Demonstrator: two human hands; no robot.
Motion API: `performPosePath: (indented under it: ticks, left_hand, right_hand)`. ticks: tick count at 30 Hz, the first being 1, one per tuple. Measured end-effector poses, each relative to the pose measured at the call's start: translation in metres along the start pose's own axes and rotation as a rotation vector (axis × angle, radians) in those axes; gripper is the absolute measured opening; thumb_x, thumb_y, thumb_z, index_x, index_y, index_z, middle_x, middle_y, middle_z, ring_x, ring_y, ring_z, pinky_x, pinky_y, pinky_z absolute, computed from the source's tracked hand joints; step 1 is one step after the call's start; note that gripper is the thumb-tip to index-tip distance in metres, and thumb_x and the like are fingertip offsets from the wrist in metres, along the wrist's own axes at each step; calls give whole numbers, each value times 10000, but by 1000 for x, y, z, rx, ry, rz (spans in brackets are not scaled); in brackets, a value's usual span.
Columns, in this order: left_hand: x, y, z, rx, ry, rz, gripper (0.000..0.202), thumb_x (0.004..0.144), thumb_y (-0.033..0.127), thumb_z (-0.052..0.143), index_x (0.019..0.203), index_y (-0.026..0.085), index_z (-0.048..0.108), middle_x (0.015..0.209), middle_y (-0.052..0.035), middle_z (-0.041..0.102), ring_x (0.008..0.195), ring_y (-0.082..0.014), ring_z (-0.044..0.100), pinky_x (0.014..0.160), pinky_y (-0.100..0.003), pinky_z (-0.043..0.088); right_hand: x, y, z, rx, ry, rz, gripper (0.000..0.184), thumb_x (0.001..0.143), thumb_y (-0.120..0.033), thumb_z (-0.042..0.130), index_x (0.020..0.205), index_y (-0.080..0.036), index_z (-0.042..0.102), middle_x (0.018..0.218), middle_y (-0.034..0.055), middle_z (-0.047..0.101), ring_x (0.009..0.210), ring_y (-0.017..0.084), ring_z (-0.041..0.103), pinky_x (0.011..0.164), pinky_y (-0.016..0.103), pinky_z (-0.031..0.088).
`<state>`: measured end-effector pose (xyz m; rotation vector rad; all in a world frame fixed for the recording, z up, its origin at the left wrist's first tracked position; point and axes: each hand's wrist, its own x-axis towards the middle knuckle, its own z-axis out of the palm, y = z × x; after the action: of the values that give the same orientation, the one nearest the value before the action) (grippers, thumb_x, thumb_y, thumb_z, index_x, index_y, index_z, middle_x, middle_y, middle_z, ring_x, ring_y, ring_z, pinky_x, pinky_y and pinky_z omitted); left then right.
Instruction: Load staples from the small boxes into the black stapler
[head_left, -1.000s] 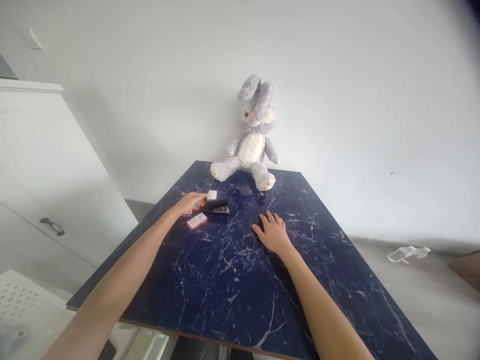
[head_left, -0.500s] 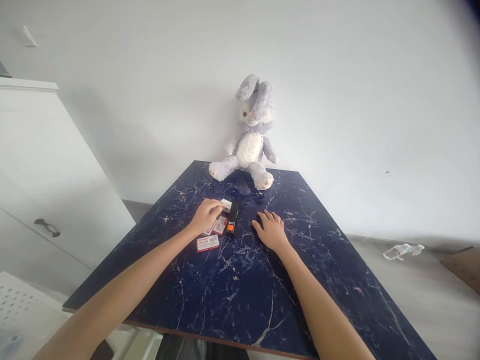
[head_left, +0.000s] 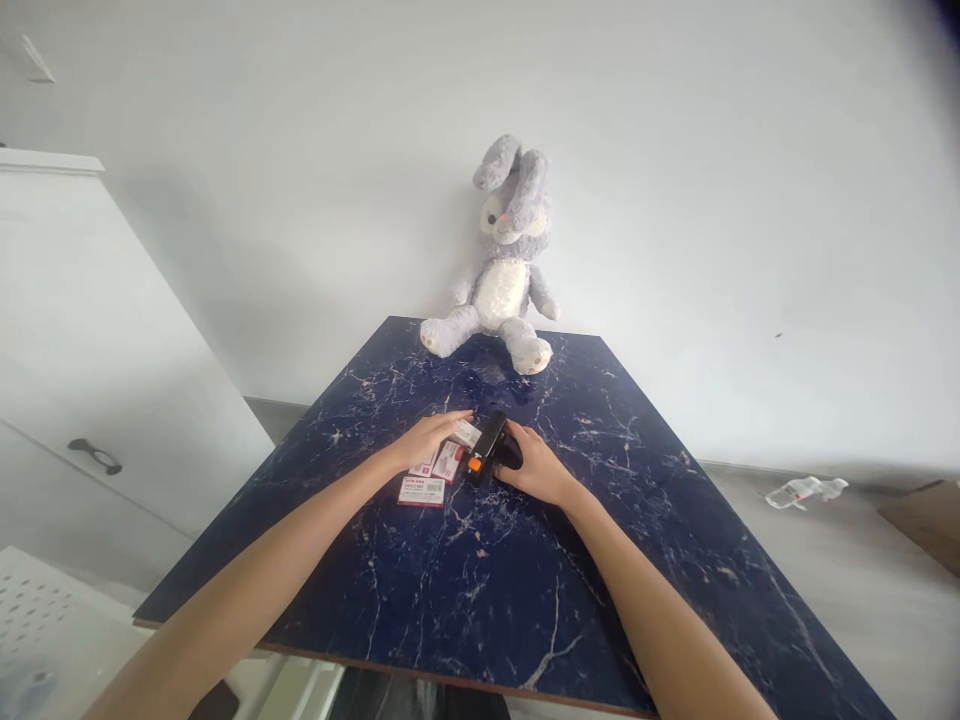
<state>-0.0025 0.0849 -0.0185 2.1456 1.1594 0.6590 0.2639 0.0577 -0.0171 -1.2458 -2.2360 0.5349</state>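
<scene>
A black stapler (head_left: 491, 442) with an orange part at its near end stands on the dark blue marbled table (head_left: 465, 600). From its right side my right hand (head_left: 534, 465) grips it, thumb nearest me and fingers around the far part. My left hand (head_left: 429, 440) is stretched flat just left of the stapler, above some small boxes, and grips nothing that I can see. Below its fingers lie a white box (head_left: 466, 433) and a red-and-white box (head_left: 448, 462). Another red-and-white box (head_left: 421, 491) lies closer to me. A further box is partly covered by the left hand.
At the table's far edge a grey plush rabbit (head_left: 504, 290) sits against the wall. A white cabinet (head_left: 82, 330) with a dark handle stands at left. On the floor at right are a clear plastic bottle (head_left: 796, 492) and a brown box (head_left: 926, 520).
My right hand has moved left and taken hold of the stapler, which is now turned and slightly to the right. The left hand's fingers have straightened out. The view has shifted slightly.
</scene>
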Motion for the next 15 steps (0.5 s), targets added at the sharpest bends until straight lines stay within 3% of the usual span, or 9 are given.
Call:
performPosePath:
  ticks: [3,6,8,12,15]
  left_hand:
    - [-15,1,-4,88,-6,-18,534,1036,537,278,1502,351,462,1537,-13,484,1409,-268,452,1126,-399,409]
    - [-33,-3,-19,147,-10,-52,572,1000,587,379,1521,357,428,1553,-46,458,1420,-299,429,1129,-427,399]
    - [-44,-4,-34,138,-86,-36,678,910,630,551,1523,374,418,1543,-54,467,1367,-318,489,1095,-417,434]
    - [-52,5,-49,173,-266,28,1057,652,644,816,1557,401,328,1599,-48,380,1396,-353,449,1077,-398,454]
    - [-48,12,-38,213,-171,0,946,709,665,764,1532,378,395,1555,-71,439,1378,-351,461,1066,-417,456]
  right_hand:
    - [0,0,-8,52,-34,51,799,728,-351,744,1456,-225,439,1353,90,596,1244,281,527,1042,392,427]
    - [0,4,-14,42,-109,94,584,727,-435,781,1249,-240,605,1182,62,663,1114,269,595,914,363,481]
    - [1,7,-14,17,-126,137,486,708,-514,795,1067,-220,651,1037,52,683,971,256,632,785,337,494]
    - [3,10,-4,-13,6,208,451,694,-550,804,911,-201,619,907,38,674,818,224,638,686,310,469]
    - [5,9,2,-29,82,211,385,741,-525,774,877,-203,614,888,30,659,787,205,636,675,299,463]
